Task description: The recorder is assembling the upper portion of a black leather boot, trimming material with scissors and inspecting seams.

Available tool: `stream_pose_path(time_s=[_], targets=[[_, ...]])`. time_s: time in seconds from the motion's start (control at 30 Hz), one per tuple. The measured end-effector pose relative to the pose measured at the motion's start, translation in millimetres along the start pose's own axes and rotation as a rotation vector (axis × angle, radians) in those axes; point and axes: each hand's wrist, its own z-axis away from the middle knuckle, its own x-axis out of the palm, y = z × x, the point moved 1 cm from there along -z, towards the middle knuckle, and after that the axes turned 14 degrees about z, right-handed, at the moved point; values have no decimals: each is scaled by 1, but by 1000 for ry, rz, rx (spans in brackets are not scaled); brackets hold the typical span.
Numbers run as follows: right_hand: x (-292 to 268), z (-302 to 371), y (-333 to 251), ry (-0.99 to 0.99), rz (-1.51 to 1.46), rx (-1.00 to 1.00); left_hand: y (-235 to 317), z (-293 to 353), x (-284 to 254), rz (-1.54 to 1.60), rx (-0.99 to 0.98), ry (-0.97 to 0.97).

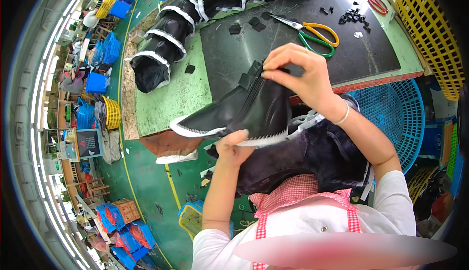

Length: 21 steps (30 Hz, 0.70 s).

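A black boot upper (268, 104) with a white zigzag-stitched lower edge is held up in front of me. My left hand (233, 148) grips that edge from below, its fingers partly hidden behind the upper. At the top, my right hand (303, 70) pinches the upper's edge between thumb and fingertips, where dark strips run down the side. Small black square tabs (246, 79) stick out beside this pinch. Scissors (296, 25) with one orange and one green handle lie just beyond my right hand on a black slab (229, 50).
More black boot uppers (168, 45), nested in a row, lie along the green table (146, 106). Small black pieces (354, 18) and red-handled scissors (377, 5) are at the back right. Dark uppers (278, 165) cover my lap. A blue basket (415, 118) stands at my right.
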Motion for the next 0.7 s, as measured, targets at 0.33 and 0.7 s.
stream_pose_path(time_s=[0.33, 0.7], targets=[[-17, -6, -32, -23, 185, -35, -11, -5, -70, -62, 7, -505], [5, 18, -18, -72, 99, 174, 2, -26, 19, -472, 632, 307]])
